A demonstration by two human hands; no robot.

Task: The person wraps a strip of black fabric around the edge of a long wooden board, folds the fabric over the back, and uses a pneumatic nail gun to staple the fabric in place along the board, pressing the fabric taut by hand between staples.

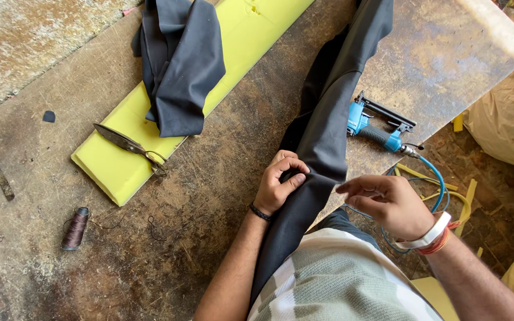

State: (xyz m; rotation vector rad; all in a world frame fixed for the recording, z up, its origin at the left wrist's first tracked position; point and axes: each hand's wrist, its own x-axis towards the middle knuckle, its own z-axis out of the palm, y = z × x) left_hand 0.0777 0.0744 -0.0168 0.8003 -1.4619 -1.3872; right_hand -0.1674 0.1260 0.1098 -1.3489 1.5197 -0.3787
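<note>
Dark grey fabric [322,131], smooth and softly folded, runs as a long strip between both hands. Left hand [281,187] pinches its edge closed. Right hand [388,205] hovers just beside it, fingers loosely open, holding nothing.

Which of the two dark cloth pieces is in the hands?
The long dark cloth running down the table's middle: the left hand pinches its edge, the right hand hovers beside it. The other, the crumpled cloth, lies untouched on the yellow foam.

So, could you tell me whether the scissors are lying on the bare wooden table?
No, the scissors lie on the yellow foam slab, beside the bunched dark cloth.
</note>
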